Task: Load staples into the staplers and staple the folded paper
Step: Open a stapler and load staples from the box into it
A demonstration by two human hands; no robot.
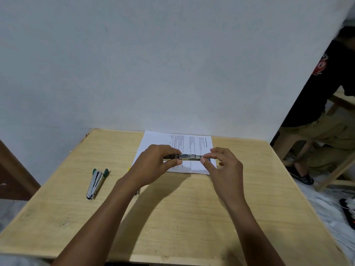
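The left hand (156, 163) grips the left end of a metal stapler (190, 157), and the right hand (223, 165) pinches its right end, seemingly at a blue tip. They hold it above the printed paper (194, 144) at the table's (172, 223) far side. A green-tipped stapler (96, 182) lies to the left.

The tabletop (172, 217) is pale yellow wood with fine, darker grain lines; the paper (153, 139) is white, printed with rows of small black text; the lifted stapler (190, 157) is shiny silver with a touch of blue at its right end; the second stapler (96, 184) is silver too, with green tips; the wall (153, 64) is plain greyish white; at the right edge, a shirt (315, 89) is black with a red and white emblem, the trousers (330, 139) are khaki and the sandal (305, 178) is black.
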